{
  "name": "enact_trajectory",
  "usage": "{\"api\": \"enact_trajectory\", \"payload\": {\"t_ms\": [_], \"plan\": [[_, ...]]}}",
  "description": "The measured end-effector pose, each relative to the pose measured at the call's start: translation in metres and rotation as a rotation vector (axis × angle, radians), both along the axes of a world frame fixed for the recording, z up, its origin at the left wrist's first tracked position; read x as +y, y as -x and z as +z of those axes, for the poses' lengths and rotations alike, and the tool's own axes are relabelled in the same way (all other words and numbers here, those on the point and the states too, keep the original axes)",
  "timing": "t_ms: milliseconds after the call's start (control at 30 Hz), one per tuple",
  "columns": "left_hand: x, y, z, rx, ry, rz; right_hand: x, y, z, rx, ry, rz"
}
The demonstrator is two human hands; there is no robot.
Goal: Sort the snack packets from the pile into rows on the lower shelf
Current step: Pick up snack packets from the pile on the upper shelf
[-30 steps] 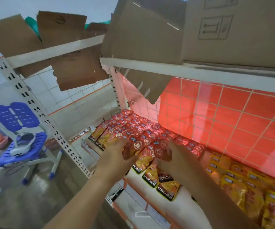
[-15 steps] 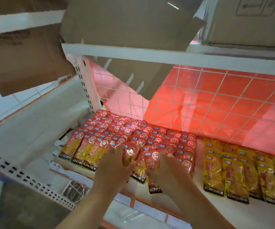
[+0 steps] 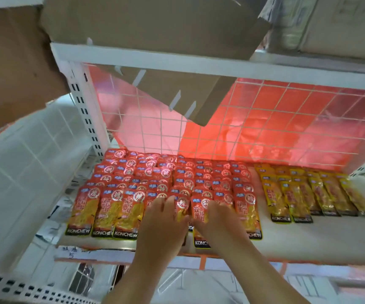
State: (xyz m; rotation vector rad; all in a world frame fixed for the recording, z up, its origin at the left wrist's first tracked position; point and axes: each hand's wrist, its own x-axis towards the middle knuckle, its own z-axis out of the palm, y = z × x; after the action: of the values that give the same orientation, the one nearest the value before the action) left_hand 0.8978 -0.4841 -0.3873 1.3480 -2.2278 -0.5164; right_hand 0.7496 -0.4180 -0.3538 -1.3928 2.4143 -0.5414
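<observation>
Red snack packets [image 3: 168, 172] lie in overlapping rows on the left half of the white lower shelf [image 3: 322, 240]. Yellow snack packets [image 3: 297, 194] form rows to their right. My left hand [image 3: 162, 220] and my right hand [image 3: 217, 220] lie side by side on the front row of red packets. Between the two hands a crumpled red packet [image 3: 182, 208] stands tilted, and my left thumb and fingers pinch it. My right hand's fingers curl over another red packet [image 3: 201, 242], whose lower end sticks out past the front row. My hands hide the packets beneath them.
A wire grid with a red backing [image 3: 265, 119] closes the back of the shelf. Cardboard boxes [image 3: 155, 25] sit on the upper shelf, and one flap [image 3: 188, 99] hangs down over the back. A perforated white upright [image 3: 85, 110] stands at the left.
The view has swung right and down onto the shelf. Both hands have come down with the red packets from the bunch they held onto the front row.
</observation>
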Motion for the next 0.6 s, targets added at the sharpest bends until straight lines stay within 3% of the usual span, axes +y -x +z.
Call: {"api": "enact_trajectory", "payload": {"t_ms": [167, 600], "plan": [[0.0, -0.012, -0.017, -0.038, 0.19, -0.069, -0.006, -0.01, -0.005, 0.068, -0.064, -0.032], [-0.01, -0.003, -0.01, -0.074, 0.23, -0.097, -0.012, -0.008, -0.004, 0.098, -0.082, -0.089]]}}
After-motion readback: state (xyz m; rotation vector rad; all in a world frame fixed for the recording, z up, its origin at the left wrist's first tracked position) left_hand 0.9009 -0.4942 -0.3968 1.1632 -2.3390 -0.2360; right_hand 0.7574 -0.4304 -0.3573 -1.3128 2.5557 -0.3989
